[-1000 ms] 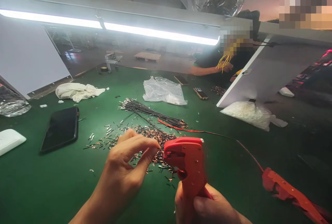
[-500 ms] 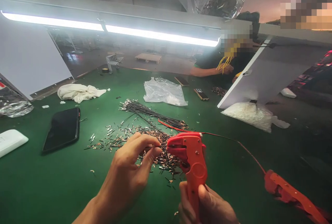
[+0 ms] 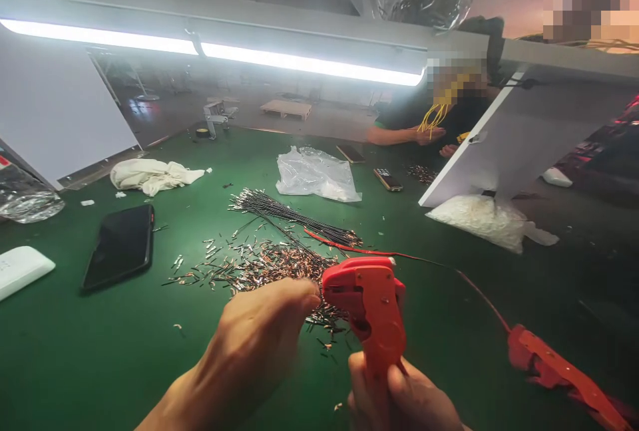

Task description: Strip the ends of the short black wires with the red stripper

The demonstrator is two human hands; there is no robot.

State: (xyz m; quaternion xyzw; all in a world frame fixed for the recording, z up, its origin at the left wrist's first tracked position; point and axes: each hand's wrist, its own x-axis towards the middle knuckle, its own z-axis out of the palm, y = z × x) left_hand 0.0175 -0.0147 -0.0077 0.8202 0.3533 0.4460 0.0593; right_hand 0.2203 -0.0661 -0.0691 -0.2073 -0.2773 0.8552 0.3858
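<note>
My right hand (image 3: 399,391) grips the handle of a red wire stripper (image 3: 382,311), held upright with its jaws facing left. My left hand (image 3: 269,318) is closed and turned back-up, its fingertips right beside the jaws. Motion blurs it a little. The black wire pinched there in the earlier frame is hidden now by the hand. Behind and below lies a heap of short black wire offcuts (image 3: 279,261) with copper-coloured ends. Beyond the heap rests a bundle of black wires (image 3: 299,217) with bare ends.
A second red tool (image 3: 564,371) lies at right, near a red strip (image 3: 339,243). On the green table (image 3: 100,351) are a black phone (image 3: 120,245), a white cloth (image 3: 152,177) and a clear plastic bag (image 3: 317,175). A person's hand (image 3: 429,135) holds yellow wires across the table.
My left hand has rolled over, so its back faces up and its fingers are hidden. The stripper has tilted and shifted slightly right. The black wire is out of sight.
</note>
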